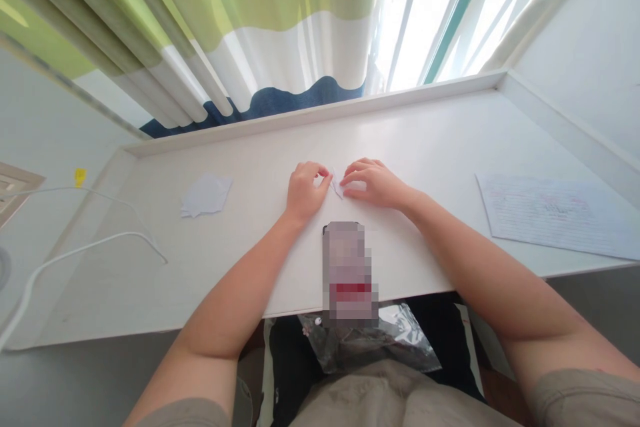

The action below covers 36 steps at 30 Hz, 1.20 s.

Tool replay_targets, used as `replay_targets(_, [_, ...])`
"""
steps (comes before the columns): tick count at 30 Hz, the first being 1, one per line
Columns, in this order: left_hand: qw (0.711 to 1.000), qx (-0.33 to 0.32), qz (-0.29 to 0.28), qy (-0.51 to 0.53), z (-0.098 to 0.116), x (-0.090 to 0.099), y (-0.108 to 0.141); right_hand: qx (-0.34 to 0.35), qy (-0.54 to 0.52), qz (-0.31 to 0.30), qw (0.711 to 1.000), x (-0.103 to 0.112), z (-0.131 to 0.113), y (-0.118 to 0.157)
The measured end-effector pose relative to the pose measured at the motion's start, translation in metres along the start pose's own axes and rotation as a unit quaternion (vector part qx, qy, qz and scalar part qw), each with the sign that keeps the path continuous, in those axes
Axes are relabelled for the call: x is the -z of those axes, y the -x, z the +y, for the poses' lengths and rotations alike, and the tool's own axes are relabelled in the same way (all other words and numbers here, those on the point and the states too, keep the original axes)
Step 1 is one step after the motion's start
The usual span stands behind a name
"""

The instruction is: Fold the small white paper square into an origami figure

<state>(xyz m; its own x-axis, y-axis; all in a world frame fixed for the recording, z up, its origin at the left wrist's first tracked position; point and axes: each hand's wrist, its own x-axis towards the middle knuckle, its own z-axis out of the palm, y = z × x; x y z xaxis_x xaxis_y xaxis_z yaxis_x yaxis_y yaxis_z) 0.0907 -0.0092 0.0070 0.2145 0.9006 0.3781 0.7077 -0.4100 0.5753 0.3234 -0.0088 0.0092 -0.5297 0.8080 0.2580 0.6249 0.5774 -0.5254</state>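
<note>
A small piece of white paper [337,185] stands on the white desk [240,267] between my hands; it looks folded, with a thin raised edge. My left hand [306,192] pinches its left side between thumb and forefinger. On the other side, my right hand [374,184] has its fingers apart, with the tips beside the paper; whether they touch it is hard to see. Below both hands lies a phone-shaped rectangular object [345,260], pixelated, with a dark corner showing at its top left.
To the left lies a stack of white paper pieces [206,196]. Written sheets [555,210] rest at the right. A white cable [85,250] crosses the desk's left end. A raised ledge [320,110] runs along the back, before the curtain [300,27]. Clear plastic [410,340] covers my lap.
</note>
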Motion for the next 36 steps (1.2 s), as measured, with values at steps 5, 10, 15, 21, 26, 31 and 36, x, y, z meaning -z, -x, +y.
replay_targets(5, [0.995,-0.031,-0.095,-0.024,-0.003,0.01,0.005,-0.021,0.055,0.033,0.998,-0.006,-0.017,-0.001])
replay_targets(10, [0.992,-0.052,-0.11,-0.042,-0.01,0.012,0.006,0.018,-0.009,-0.013,1.0,-0.004,-0.015,0.001])
replay_targets(15, [0.985,-0.075,-0.141,-0.06,-0.013,0.015,0.003,0.028,-0.025,-0.024,0.999,0.003,-0.004,0.006])
replay_targets(21, [0.983,-0.066,-0.16,-0.064,-0.008,0.022,0.002,0.026,0.011,-0.031,0.999,0.003,0.003,0.003])
replay_targets(26, [0.981,-0.072,-0.168,-0.061,-0.008,0.024,0.003,0.056,0.004,-0.039,0.998,0.002,0.002,0.001])
replay_targets(31, [0.98,-0.101,-0.162,-0.062,-0.008,0.023,0.003,0.049,0.014,-0.031,0.998,-0.002,-0.006,-0.001])
replay_targets(36, [0.976,-0.141,-0.162,-0.032,-0.006,0.022,0.002,0.044,0.006,-0.025,0.999,-0.006,-0.009,-0.002])
